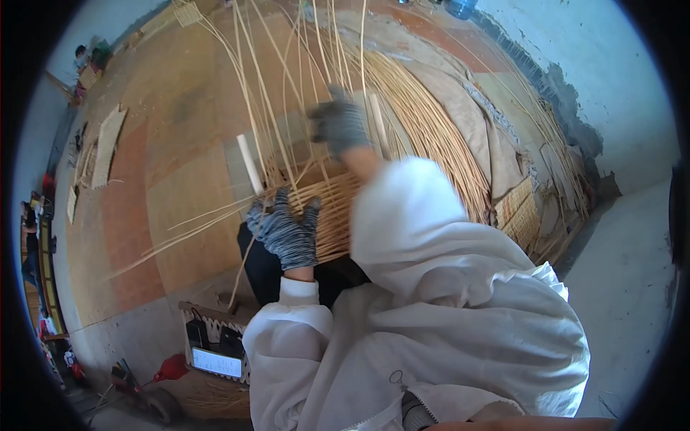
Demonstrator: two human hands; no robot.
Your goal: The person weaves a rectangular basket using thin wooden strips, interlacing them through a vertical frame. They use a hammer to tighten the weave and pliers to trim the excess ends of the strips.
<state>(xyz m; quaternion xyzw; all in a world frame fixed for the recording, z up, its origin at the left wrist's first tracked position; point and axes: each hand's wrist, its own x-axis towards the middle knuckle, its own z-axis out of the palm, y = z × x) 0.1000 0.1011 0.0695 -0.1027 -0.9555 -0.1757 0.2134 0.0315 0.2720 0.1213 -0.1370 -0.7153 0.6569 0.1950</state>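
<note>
Tan and reddish panels cover the floor (pixel 190 208), bordered at the right by a pale wall (pixel 632 65) with grey patches. At the lower left, a phone (pixel 217 363) displays a light screen; its marks are too small to read.

The woven piece (pixel 334 215) is directly in front of the person, above dark cloth. Its lower section consists of closely packed, light brown horizontal strands. Long uprights (pixel 248 79) extend from it, away from the person, spread unevenly. Pale rods stand at the left (pixel 249 164) and right (pixel 379 123) of the uprights. Loose strand ends project to the left.

The left hand (pixel 282 231), in a grey striped glove, rests on the left part of the weave with fingers spread; whether it grips a strand cannot be told. The right hand (pixel 339 123), similarly gloved, is blurred among the uprights; its grip cannot be determined.

A box (pixel 187 352) with a white scalloped edge contains the phone and a black item (pixel 196 332). A blue bottle (pixel 461 7) stands near the far wall; its contents cannot be made out. A long strand bundle (pixel 431 136) lies to the right.
</note>
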